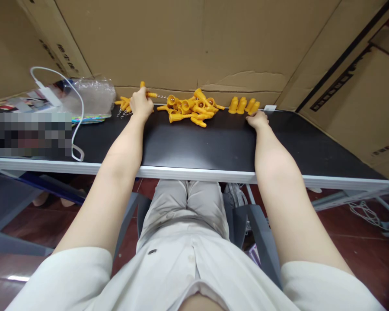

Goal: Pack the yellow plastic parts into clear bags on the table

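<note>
At the back left of the table, my left hand (141,103) is closed around a yellow plastic piece (143,84) whose tip sticks up above the fingers. Beside it a yellow stem (151,94) with a thin wire spring (162,96) points right; whether I hold this too I cannot tell. My right hand (258,121) has its fingers closed on a yellow bell-shaped piece (254,108) at the end of a row of upright yellow pieces (242,105). Between my hands lies a heap of yellow plastic parts (197,107), some hollow with metal inside.
Loose springs (125,113) and yellow stems (125,103) lie left of my left hand. Further left are a clear plastic bag (94,97) and a white cable (83,112). Cardboard walls (194,43) stand behind the black table (197,147). A white tag (270,107) is at the back right.
</note>
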The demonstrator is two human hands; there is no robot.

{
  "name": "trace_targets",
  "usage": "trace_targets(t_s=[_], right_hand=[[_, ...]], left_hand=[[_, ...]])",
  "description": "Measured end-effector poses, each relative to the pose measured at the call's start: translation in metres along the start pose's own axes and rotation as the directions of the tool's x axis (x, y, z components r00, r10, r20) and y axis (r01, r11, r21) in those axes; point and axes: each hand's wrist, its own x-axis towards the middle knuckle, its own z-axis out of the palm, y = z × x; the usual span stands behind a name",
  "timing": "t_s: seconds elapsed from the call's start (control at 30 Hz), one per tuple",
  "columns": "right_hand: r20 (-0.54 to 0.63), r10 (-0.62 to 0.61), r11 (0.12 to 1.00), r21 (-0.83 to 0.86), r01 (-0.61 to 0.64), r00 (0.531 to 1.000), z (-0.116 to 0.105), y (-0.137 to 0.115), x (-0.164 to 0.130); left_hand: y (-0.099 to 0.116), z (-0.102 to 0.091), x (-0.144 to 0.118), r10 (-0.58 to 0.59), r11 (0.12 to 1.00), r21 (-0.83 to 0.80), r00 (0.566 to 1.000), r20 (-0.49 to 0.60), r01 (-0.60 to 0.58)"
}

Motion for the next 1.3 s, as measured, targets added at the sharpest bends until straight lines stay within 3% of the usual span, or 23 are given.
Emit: trace_targets(t_s=[0.1, 0.37, 0.5, 0.6, 0.8, 1.03, 1.17, 1.3], right_hand=[[0.089, 0.094, 0.993, -0.077, -0.087, 0.992, -0.003, -0.007, -0.005], [0.183, 0.019, 0.987, -0.16, 0.011, 0.983, -0.004, -0.01, -0.009], [0.23, 0.003, 0.978, -0.202, 0.044, 0.973, -0.008, -0.015, -0.014], [0.263, -0.012, 0.974, -0.217, 0.071, 0.965, -0.011, -0.019, -0.018], [0.283, 0.017, 0.968, -0.243, 0.054, 0.959, -0.015, -0.025, -0.024], [0.282, 0.013, 0.968, -0.245, 0.059, 0.959, -0.018, -0.029, -0.029], [0.273, 0.015, 0.969, -0.242, 0.053, 0.962, -0.018, -0.031, -0.029], [0.236, 0.069, 0.963, -0.271, -0.003, 0.969, -0.024, -0.045, -0.035]], left_hand=[[-0.003, 0.001, 0.002, -0.003, 0.999, 0.054, 1.0, 0.002, 0.003], [-0.008, 0.0, 0.008, 0.085, 0.989, 0.116, 0.994, 0.072, -0.093], [0.004, -0.006, 0.003, -0.008, 0.971, 0.24, 0.996, 0.084, -0.012], [0.006, -0.008, 0.001, -0.054, 0.97, 0.24, 0.998, 0.041, 0.042], [-0.02, 0.005, 0.01, -0.069, 0.996, 0.064, 0.997, 0.041, 0.066], [-0.051, 0.023, 0.022, -0.169, 0.973, 0.2, 0.948, 0.269, 0.117], [-0.057, 0.025, 0.021, -0.177, 0.968, 0.219, 0.949, 0.26, 0.12], [-0.06, 0.026, 0.021, -0.171, 0.962, 0.261, 0.926, 0.338, 0.083]])
